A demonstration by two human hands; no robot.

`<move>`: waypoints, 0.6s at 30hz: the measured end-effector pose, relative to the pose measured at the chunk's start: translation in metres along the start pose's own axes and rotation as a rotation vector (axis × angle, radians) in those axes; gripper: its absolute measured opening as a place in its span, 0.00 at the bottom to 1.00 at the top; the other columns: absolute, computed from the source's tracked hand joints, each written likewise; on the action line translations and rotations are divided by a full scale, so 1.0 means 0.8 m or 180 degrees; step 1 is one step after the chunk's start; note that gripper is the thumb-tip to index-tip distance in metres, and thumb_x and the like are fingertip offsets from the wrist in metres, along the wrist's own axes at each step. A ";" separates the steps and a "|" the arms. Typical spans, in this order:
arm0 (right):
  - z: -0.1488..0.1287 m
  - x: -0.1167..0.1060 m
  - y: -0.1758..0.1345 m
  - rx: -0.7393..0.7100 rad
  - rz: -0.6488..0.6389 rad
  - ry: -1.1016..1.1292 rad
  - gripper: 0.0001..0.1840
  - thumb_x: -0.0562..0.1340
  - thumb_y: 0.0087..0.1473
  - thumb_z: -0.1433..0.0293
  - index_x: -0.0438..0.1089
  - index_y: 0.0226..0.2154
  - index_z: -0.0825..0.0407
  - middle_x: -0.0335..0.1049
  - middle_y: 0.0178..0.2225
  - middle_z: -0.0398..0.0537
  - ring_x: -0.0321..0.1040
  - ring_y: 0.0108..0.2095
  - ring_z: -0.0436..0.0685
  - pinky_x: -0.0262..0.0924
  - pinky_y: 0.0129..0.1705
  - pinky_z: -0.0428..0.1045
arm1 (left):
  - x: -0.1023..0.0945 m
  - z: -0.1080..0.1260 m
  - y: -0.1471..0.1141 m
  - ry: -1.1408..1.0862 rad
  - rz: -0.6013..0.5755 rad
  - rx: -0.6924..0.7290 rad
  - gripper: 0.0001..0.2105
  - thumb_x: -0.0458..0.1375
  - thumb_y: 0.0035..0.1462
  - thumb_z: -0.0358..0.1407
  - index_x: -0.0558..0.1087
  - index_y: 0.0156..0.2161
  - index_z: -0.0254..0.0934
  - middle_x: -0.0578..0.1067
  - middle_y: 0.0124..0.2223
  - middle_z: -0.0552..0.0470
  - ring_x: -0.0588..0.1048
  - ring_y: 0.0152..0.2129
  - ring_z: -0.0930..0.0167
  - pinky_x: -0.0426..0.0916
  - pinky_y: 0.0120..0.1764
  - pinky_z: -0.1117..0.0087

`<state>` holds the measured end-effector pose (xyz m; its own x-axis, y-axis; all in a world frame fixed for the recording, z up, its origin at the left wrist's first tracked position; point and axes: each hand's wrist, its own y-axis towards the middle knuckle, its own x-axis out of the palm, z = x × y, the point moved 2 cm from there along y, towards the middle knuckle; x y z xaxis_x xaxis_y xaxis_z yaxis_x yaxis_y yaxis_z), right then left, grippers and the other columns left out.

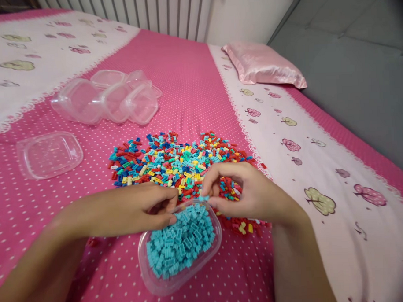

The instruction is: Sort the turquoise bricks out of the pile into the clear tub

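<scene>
A clear plastic container [181, 286] full of light-blue toy building bricks [181, 242] sits on the bed in front of me. My left hand [153, 207] is closed at its upper-left rim, thumb over the bricks inside and curled fingers at the far side. Between the thumb and index finger of my right hand [237, 189] is a small light-blue brick [204, 198], held at the container's far rim. Just beyond both hands spreads a loose pile of mixed bricks [175, 160] in red, blue, yellow, green and light blue. My right hand partly covers the pile.
Several empty clear containers [112, 99] lie in a group at the back left. A clear lid or shallow container [52, 154] rests nearer on the left. A pink pillow [264, 65] lies at the back right of the bed, beside a grey panel [353, 66].
</scene>
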<state>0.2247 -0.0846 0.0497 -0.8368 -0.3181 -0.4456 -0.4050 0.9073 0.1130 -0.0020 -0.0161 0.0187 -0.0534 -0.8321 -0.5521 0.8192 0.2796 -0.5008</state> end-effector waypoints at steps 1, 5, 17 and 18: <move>-0.004 0.002 -0.001 -0.0085 -0.0167 0.0090 0.10 0.64 0.51 0.82 0.74 0.34 0.53 0.75 0.33 0.41 0.71 0.33 0.48 0.64 0.36 0.43 | 0.000 0.000 0.000 0.0004 -0.0001 -0.0006 0.14 0.51 0.66 0.48 0.68 0.37 0.40 0.70 0.33 0.54 0.66 0.28 0.71 0.58 0.28 0.72; -0.005 0.007 -0.002 -0.0218 -0.0710 0.0092 0.08 0.66 0.52 0.81 0.75 0.33 0.53 0.75 0.32 0.41 0.70 0.33 0.48 0.64 0.38 0.44 | 0.000 0.002 -0.001 0.0029 0.0015 0.0004 0.12 0.52 0.66 0.46 0.68 0.37 0.40 0.71 0.33 0.54 0.66 0.28 0.71 0.59 0.27 0.73; 0.003 0.008 0.001 -0.0033 -0.0940 -0.0940 0.09 0.72 0.54 0.70 0.78 0.40 0.46 0.70 0.34 0.39 0.68 0.37 0.51 0.55 0.50 0.51 | 0.000 -0.001 -0.001 -0.0067 0.0070 0.0077 0.14 0.52 0.65 0.48 0.70 0.37 0.40 0.72 0.34 0.53 0.67 0.28 0.70 0.58 0.27 0.72; 0.004 0.007 0.001 -0.0049 -0.0879 -0.0928 0.08 0.72 0.55 0.69 0.78 0.40 0.46 0.70 0.34 0.39 0.68 0.37 0.51 0.56 0.49 0.50 | -0.001 0.000 -0.002 -0.0064 0.0076 0.0073 0.14 0.52 0.65 0.49 0.70 0.37 0.40 0.72 0.34 0.53 0.67 0.28 0.70 0.58 0.27 0.72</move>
<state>0.2211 -0.0848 0.0449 -0.5569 -0.4559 -0.6942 -0.6073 0.7937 -0.0340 -0.0031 -0.0158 0.0195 -0.0223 -0.8348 -0.5500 0.8330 0.2887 -0.4720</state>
